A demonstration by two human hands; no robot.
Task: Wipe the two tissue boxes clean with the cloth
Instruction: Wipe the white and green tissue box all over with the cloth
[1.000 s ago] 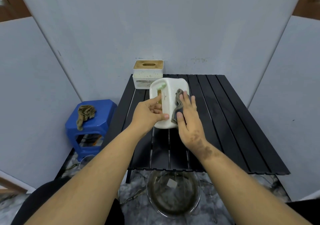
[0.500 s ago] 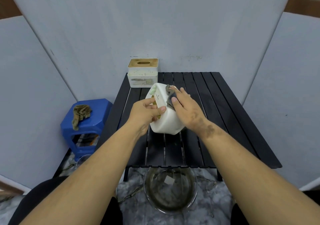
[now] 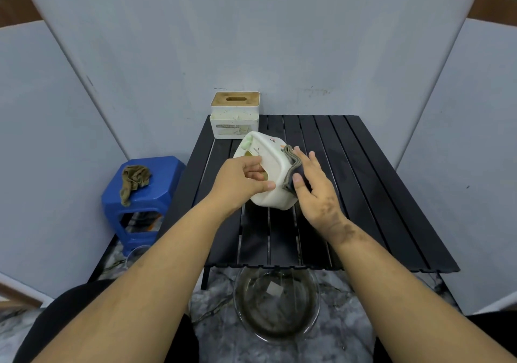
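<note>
Right now I am in the middle of the first box. The rounded white tissue box [image 3: 275, 172] sits in the centre of the frame, tipped up on the black slatted table [image 3: 363, 183], with its opening turned to the left side of the picture. My left hand [image 3: 240, 179] grasps it, thumb on the near face and fingers curled at the opening. My right hand [image 3: 313, 185] lies with straight fingers on the folded grey cloth [image 3: 292, 168] and presses it against the right side of the box; it does not clench anything.

The second tissue box [image 3: 235, 115], square with a wooden lid, stands in the upper middle of the frame at the far edge of the table, just behind the one I hold. It shows brown specks on its front, so I judge it is not yet cleaned.

For the next move I think I need to slide the cloth along this side while the left hand keeps the box steady, then turn the box to reach another face. Pushing too hard may make the tipped box slip.

At the left of the frame a brown rag [image 3: 134, 179] lies on a blue stool [image 3: 145, 197], and a glass bowl [image 3: 275, 306] stands on the floor at the bottom.
</note>
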